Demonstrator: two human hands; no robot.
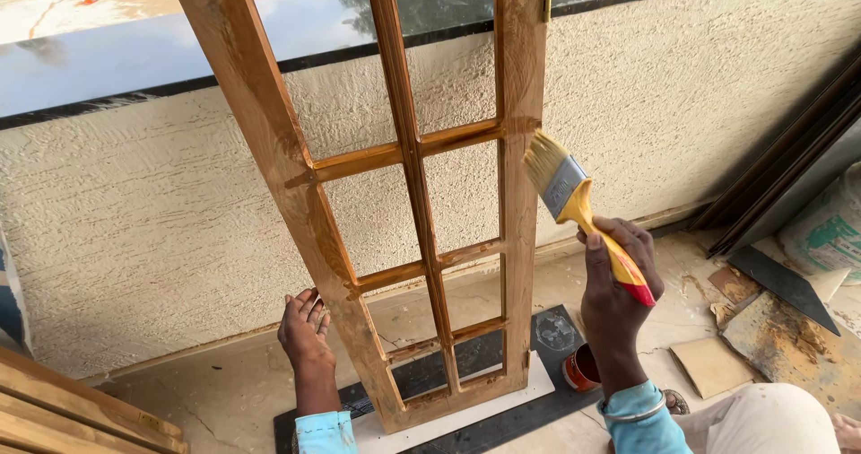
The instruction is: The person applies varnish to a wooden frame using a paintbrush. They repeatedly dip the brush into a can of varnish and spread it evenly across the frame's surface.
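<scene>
A tall wooden window frame with a grid of bars leans against a rough plastered wall, its wood glossy and wet-looking. My left hand grips the frame's left upright from behind, low down. A flat paintbrush with a yellow handle and pale bristles is held in my right hand. Its bristles sit just to the right of the frame's right upright, close to it or touching its edge.
The frame's foot rests on a white board laid over a dark slab. A small orange-red tin stands on the floor by my right wrist. Dark metal strips lean at the right; wooden planks lie at bottom left.
</scene>
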